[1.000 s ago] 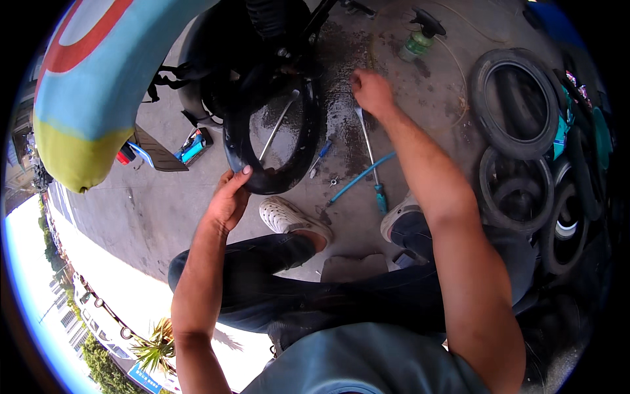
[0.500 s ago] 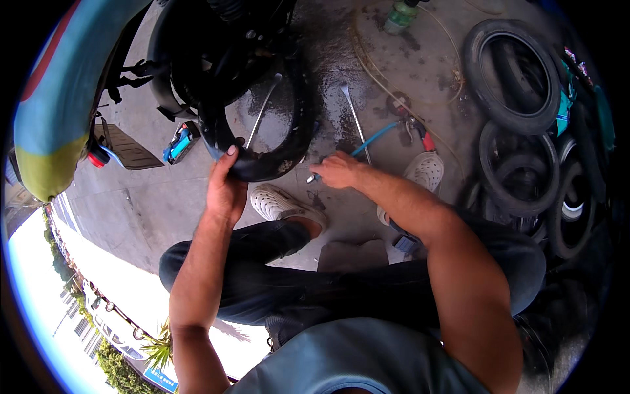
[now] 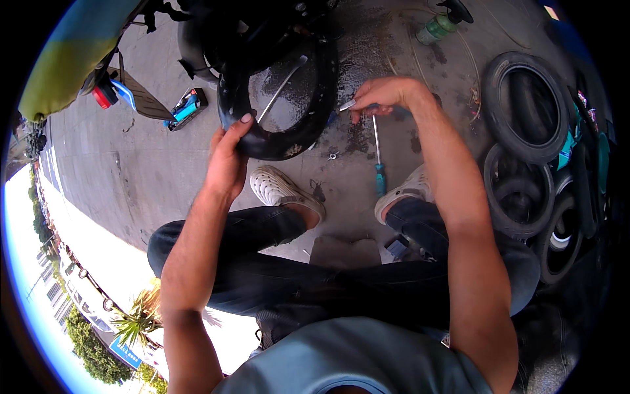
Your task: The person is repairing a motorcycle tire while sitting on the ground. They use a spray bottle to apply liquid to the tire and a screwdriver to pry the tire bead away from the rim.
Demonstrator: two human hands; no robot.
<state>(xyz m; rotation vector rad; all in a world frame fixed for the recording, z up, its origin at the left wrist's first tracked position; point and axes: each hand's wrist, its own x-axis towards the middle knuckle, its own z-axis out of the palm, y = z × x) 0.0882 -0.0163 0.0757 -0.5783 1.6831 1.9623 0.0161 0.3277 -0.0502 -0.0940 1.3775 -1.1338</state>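
My left hand [image 3: 228,154] is closed round the lower left of a shiny black inner tube [image 3: 289,141], thumb on top. The tube hangs in a loop below the dark underside of a motorbike [image 3: 252,36]. To the right of the loop, my right hand [image 3: 387,98] pinches a metal hose end [image 3: 348,104], its tip pointing at the tube. The rest of the hose is mostly hidden by the hand. A metal lever [image 3: 281,88] shows through the loop. Below my right hand lies a long-shafted tool with a teal handle [image 3: 380,178].
Several tyres [image 3: 495,125] are heaped at the right. A green spray bottle [image 3: 436,30] stands on the wet floor at the back. Left of the tube lies a box with teal items [image 3: 187,109]. A small metal part [image 3: 333,156] lies between my shoes and the tube.
My right hand has moved up and right with the hose end, nearer the tube's right side. My left hand keeps its hold. The whole view has shifted slightly.
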